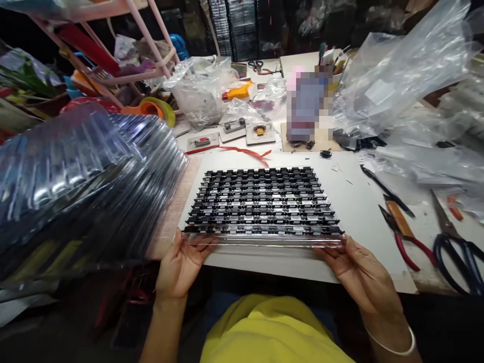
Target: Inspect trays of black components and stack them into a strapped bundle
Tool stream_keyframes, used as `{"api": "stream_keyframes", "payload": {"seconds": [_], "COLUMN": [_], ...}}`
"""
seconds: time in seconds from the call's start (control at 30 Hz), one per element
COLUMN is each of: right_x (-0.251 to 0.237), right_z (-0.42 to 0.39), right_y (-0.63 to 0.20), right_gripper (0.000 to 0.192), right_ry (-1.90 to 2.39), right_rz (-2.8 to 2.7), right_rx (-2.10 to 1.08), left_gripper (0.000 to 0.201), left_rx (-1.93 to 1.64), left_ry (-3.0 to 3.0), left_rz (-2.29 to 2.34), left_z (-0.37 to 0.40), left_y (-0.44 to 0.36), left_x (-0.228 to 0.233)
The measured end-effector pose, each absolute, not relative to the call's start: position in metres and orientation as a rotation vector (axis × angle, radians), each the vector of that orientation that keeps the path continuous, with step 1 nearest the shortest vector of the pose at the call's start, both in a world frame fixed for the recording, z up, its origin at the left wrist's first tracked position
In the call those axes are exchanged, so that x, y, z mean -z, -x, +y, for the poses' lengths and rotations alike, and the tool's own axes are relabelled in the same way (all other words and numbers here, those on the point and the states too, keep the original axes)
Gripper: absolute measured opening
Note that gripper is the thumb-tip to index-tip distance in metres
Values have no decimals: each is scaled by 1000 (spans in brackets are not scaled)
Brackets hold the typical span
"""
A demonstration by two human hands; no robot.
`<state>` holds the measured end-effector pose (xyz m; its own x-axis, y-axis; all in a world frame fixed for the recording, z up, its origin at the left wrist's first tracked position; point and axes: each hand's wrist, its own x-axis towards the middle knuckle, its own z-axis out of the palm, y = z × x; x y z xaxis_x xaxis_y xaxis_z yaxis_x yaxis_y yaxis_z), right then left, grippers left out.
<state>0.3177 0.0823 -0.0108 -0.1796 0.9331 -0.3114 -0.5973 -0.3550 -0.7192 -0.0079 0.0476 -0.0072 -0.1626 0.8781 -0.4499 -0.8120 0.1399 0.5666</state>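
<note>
A transparent plastic tray (264, 242) lies in front of me over a white board (242, 259). Rows of small black parts with metal pins (260, 201) fill it. My left hand (183, 264) grips the near left corner, thumb at the side and fingers under the edge. At the near right corner, my right hand (365, 272) holds the tray the same way. I cannot tell whether the tray rests fully on the board or is slightly raised at the front.
Left of the board stands a tall stack of transparent trays (151, 186). On the right lie scissors (457, 252), red-handled cutters (403, 232) and tweezers (385, 189). Red wires (245, 151) and small fixtures (260, 133) sit behind the tray. Plastic bags (401, 85) crowd the back right.
</note>
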Motion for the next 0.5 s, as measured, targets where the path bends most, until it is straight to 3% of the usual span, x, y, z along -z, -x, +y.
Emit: {"api": "stream_keyframes", "payload": {"seconds": [0.5], "right_x": [19], "right_z": [79], "right_y": [-320], "right_gripper": [12], "right_ry": [1153], "right_rz": [-472], "right_rx": [-1558], "left_gripper": [51], "left_rx": [-1528], "left_ry": [-86], "left_rz": [808], "left_z": [43], "left_y": [8], "left_x": [13]}}
